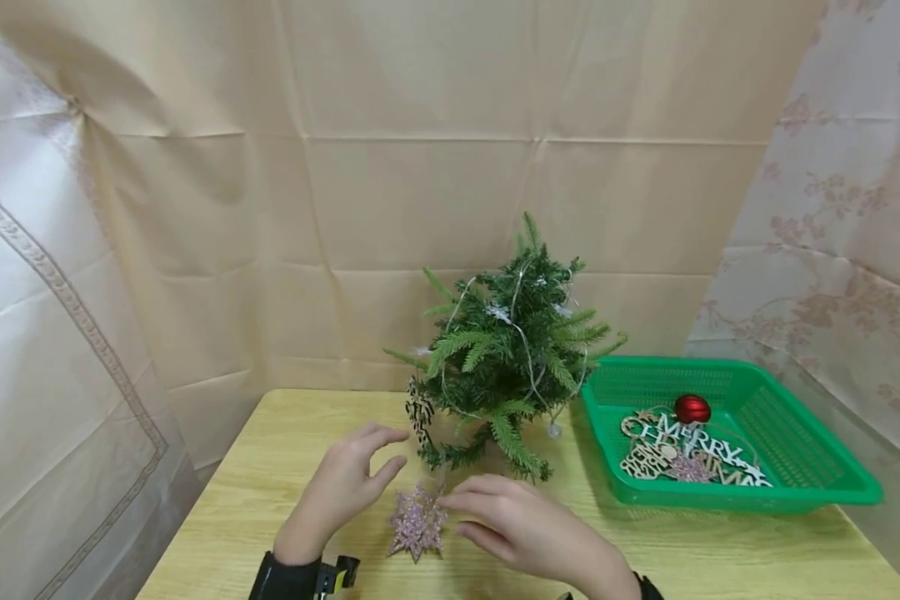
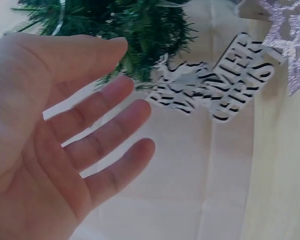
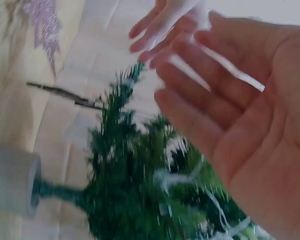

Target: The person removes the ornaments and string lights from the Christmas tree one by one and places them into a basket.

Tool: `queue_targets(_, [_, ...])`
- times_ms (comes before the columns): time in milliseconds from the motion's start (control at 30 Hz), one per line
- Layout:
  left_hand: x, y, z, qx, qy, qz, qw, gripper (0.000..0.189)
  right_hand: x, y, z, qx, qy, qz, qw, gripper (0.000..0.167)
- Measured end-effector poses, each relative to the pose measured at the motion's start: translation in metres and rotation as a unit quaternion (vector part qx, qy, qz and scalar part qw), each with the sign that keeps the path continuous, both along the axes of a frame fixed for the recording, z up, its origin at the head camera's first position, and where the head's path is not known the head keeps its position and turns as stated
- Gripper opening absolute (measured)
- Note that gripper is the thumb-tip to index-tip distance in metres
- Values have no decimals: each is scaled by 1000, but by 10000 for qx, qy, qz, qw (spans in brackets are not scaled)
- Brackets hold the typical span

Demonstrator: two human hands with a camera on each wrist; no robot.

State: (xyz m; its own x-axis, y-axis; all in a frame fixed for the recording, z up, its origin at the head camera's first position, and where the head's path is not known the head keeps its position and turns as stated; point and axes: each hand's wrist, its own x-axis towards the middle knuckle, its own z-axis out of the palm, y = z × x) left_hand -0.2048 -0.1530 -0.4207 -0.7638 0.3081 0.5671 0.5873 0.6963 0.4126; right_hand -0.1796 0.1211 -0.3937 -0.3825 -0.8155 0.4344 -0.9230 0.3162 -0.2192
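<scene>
Head view: my left hand and right hand sit either side of the glittery pink star, near the tree's low branches, probably kept clear so I don't knock it. Left wrist: fingers spread apart, gripping nothing, lettered ornament nearby. Right wrist: fingers loosely extended, palm bare; can't tell what's supporting the star.

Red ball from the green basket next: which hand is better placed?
Probably the right hand: it's nearer the red ball and green basket, and looks empty; the left hand is beyond the pink star.
</scene>
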Motion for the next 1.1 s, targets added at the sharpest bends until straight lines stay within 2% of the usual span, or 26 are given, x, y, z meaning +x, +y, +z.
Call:
queue_targets(167, [-5,4,-11,-379,-712,-107,9967,26,3,-30,0,17,611,-982,9933,32])
queue_targets(267, [-7,6,-17,-522,-1302,-288,9897,28,3,-43,-4,64,676,-1435,9873,35])
queue_targets(400, [-13,8,-27,-582,-1764,-516,9812,33,-5,-52,-14,-20,774,-1842,9798,43])
queue_targets(633, [-15,12,-35,-748,-1977,-734,9746,41,-19,-54,-25,-278,743,-2105,9744,51])
queue_targets(833, [-16,14,-37,-640,-2277,-838,9680,47,-25,-51,-32,-214,564,-2254,9724,49])
queue_targets(1100, [-18,14,-41,-706,-2514,-826,9618,48,-32,-50,-36,-25,629,-2436,9678,44])
